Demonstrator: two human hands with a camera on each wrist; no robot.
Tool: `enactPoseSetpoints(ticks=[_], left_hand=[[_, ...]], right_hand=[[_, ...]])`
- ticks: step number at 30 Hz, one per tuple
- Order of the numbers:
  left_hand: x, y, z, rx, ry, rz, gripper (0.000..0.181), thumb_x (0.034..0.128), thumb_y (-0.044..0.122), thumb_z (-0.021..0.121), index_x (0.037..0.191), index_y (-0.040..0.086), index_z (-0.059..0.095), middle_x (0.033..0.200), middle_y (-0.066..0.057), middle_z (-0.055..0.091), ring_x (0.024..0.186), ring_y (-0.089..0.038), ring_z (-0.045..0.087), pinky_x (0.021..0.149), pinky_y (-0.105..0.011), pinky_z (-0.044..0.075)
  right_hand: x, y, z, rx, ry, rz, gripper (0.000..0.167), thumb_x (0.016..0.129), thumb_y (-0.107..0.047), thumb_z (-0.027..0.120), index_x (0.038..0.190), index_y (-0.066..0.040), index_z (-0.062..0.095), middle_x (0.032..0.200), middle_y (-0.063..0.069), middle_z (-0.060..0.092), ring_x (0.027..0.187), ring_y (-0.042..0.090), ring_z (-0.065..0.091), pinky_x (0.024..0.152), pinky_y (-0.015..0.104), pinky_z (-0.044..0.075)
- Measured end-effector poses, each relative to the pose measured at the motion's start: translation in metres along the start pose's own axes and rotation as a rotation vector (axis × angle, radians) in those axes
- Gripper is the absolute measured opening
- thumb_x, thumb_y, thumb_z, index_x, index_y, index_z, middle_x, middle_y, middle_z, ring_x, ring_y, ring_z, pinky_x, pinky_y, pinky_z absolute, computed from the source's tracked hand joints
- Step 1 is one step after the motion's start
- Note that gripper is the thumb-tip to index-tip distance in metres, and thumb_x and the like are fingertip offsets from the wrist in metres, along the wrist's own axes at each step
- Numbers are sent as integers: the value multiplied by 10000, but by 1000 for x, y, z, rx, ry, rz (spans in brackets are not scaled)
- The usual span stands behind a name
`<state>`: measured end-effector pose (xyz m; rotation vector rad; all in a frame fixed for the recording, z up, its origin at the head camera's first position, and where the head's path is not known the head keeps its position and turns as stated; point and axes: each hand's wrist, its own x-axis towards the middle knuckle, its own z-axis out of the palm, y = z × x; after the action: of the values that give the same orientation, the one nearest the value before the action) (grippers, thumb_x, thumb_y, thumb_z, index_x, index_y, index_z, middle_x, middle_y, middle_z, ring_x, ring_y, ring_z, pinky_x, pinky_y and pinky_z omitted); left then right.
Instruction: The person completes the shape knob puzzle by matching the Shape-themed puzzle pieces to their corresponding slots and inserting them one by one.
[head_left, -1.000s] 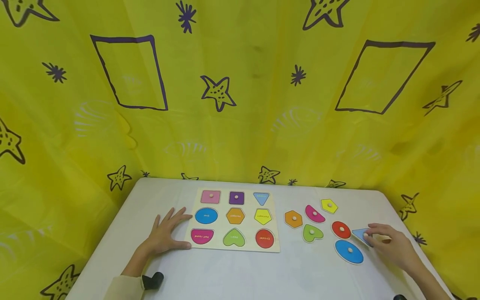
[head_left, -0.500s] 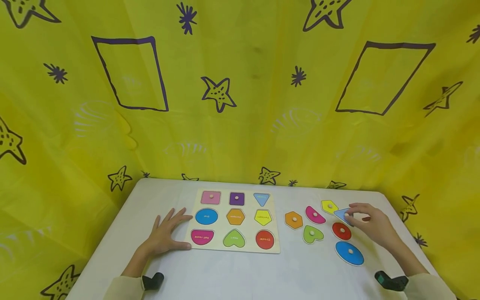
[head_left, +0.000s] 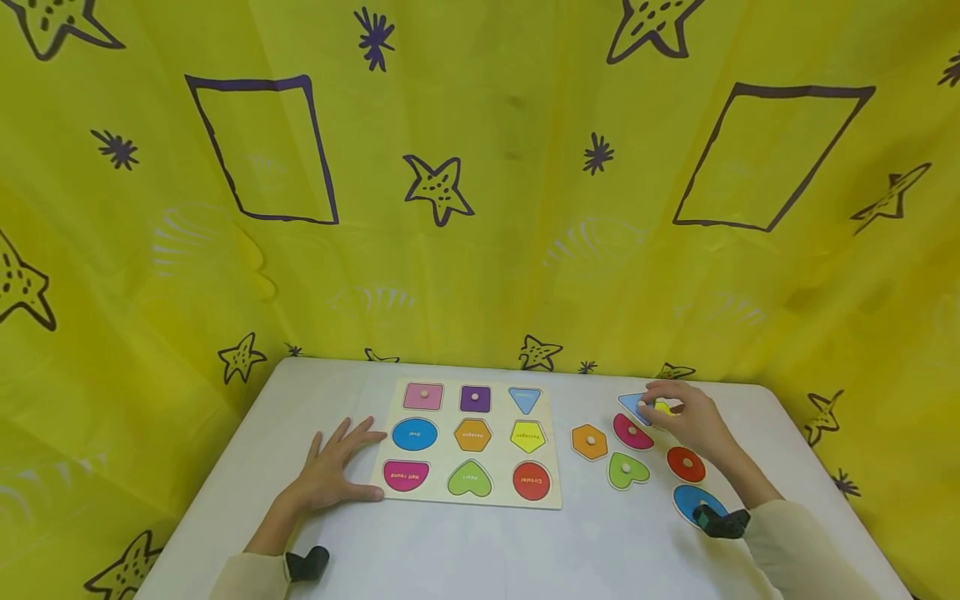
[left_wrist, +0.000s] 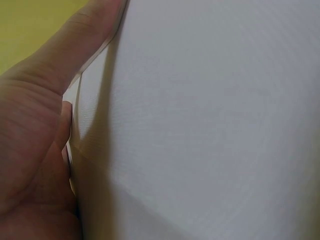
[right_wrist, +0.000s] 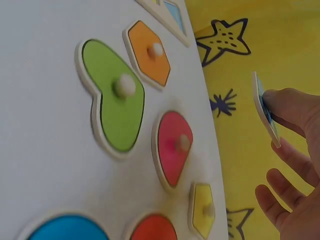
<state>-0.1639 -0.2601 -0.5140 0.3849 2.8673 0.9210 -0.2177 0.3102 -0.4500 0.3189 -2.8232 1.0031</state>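
My right hand (head_left: 693, 419) pinches the knob of the light blue triangle piece (head_left: 636, 406) between thumb and fingertips, above the yellow pentagon piece (head_left: 664, 408). In the right wrist view the triangle piece (right_wrist: 265, 111) is seen nearly edge-on, raised off the table, the hand's (right_wrist: 295, 160) other fingers loosely bent. At the left edge of the puzzle board (head_left: 442, 497), my left hand (head_left: 324, 477) rests with spread fingers, its thumb and fingertips touching the edge. The board bears a pink knobbed piece (head_left: 424, 397) and a purple square one (head_left: 476, 399); its triangle recess (head_left: 525, 400) shows light blue.
Right of the board lie an orange hexagon (head_left: 589, 442), a green heart (head_left: 627, 472), a pink half round (head_left: 632, 432), a red circle (head_left: 686, 465) and a blue oval (head_left: 699, 502). A yellow curtain (head_left: 480, 275) hangs behind the white table (head_left: 450, 550).
My right hand has carried the triangle piece leftward and toward the back of the table, from beside the red circle to past the yellow pentagon. My left hand has stayed at the board.
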Motion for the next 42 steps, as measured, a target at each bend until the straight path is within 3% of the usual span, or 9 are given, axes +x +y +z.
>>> enactPoseSetpoints(ticks=[16, 24, 30, 36, 42], left_hand=[[1, -5, 1, -7, -1, 6, 894, 690, 524, 903, 1459, 209, 574, 1645, -163, 338, 1533, -498, 87, 1151, -747, -103], [1, -3, 0, -2, -6, -4, 886, 694, 508, 907, 1461, 215, 573, 1646, -162, 337, 1534, -500, 89, 1152, -746, -104], [2, -6, 4, -16, 15, 8, 891, 685, 527, 904, 1452, 208, 582, 1638, -168, 350, 1529, -498, 99, 1149, -749, -101], [0, -8, 8, -22, 63, 68, 889, 674, 561, 895, 1429, 201, 592, 1606, -198, 386, 1500, -528, 140, 1134, -780, -55], [1, -5, 5, -16, 36, 29, 885, 682, 525, 905, 1446, 215, 584, 1626, -171, 370, 1521, -503, 127, 1144, -764, -77]], right_hand=[[44, -36, 68, 160, -34, 5, 144, 933, -204, 783, 1013, -87, 760, 1262, 177, 659, 1189, 375, 571, 958, 572, 522], [64, -51, 105, 219, -45, 112, 153, 932, -229, 785, 1013, -103, 754, 1252, 147, 658, 1210, 375, 548, 1045, 576, 458], [71, -62, 128, 246, -38, 150, 105, 926, -187, 784, 983, -101, 763, 1263, 154, 646, 1234, 396, 524, 1085, 589, 415], [74, -64, 148, 227, -10, 132, 97, 908, -169, 796, 965, -94, 772, 1183, 138, 674, 1183, 366, 553, 1078, 570, 425], [76, -64, 157, 235, -19, 146, 113, 910, -189, 797, 976, -99, 780, 1220, 117, 674, 1307, 351, 501, 1160, 588, 343]])
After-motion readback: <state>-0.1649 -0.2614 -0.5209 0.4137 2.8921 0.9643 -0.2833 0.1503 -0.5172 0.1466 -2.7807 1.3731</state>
